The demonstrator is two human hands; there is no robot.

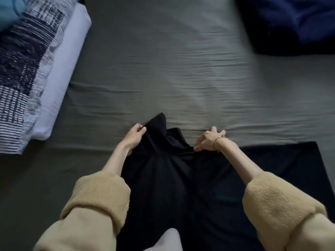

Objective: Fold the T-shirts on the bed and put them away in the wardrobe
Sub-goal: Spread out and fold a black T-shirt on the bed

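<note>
Left hand [135,136]: pinches a raised fold of the black T-shirt [174,187].
Right hand [210,140]: thumb and finger pinch the shirt's edge, other fingers spread.
Risk: uneven pull likely skews the fold.
Bed sheet [172,73]: grey, wrinkled beyond both hands.
Pillows [36,69]: far left of the left hand.
Blue bedding [293,20]: beyond the right hand.

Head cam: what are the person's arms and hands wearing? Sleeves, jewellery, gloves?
Both hands are bare, no gloves. Left hand and right hand come out of a tan, knit-textured sweater; the left sleeve and right sleeve are pushed up and bunched below the elbows. A thin bracelet circles the right wrist.
</note>
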